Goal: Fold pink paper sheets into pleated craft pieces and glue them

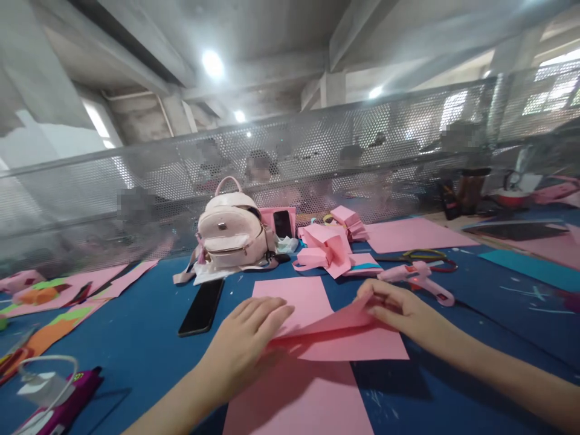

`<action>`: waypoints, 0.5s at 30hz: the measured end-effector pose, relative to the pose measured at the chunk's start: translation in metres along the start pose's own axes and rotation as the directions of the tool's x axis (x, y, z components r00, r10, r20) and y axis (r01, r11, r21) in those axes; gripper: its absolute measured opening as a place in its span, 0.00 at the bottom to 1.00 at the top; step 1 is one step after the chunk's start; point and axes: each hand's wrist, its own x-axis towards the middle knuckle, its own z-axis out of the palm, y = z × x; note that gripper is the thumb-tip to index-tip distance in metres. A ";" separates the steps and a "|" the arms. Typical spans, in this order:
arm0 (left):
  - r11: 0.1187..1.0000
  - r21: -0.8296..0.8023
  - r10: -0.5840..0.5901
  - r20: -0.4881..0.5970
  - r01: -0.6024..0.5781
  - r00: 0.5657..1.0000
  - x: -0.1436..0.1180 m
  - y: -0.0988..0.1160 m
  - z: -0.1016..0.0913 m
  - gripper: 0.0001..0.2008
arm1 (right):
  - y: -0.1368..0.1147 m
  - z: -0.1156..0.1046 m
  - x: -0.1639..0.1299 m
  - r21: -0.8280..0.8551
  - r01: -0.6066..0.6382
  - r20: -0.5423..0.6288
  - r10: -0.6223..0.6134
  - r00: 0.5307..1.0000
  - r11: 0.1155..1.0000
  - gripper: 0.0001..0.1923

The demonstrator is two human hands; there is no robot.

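pink paper sheet [317, 338], partly folded, flap raised, on blue table

Bright ceiling lamps [212, 63] glare — hazy, edges warped, background blurred.

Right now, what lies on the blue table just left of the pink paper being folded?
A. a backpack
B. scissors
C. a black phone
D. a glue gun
C: a black phone lies flat on the blue table, left of the pink paper and beyond the left hand.
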 end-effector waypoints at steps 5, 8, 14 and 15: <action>0.964 -0.097 -0.240 0.073 0.246 0.968 -0.001 -0.008 0.006 0.29 | -0.002 -0.005 0.000 0.068 -0.051 -0.024 0.053 0.998 0.996 0.15; 0.956 -0.018 -0.290 0.088 0.293 0.953 -0.007 -0.017 0.006 0.28 | 0.015 -0.007 0.004 0.097 -0.127 -0.071 0.135 0.988 0.987 0.17; 0.971 -0.005 -0.238 0.076 0.239 0.968 -0.012 -0.021 0.016 0.32 | 0.050 0.002 0.017 -0.271 0.185 -0.315 -0.268 0.910 0.945 0.23; 0.978 0.006 -0.207 0.061 0.207 0.976 -0.011 -0.023 0.020 0.33 | 0.051 0.003 0.019 -0.407 0.243 -0.333 -0.392 0.858 0.880 0.19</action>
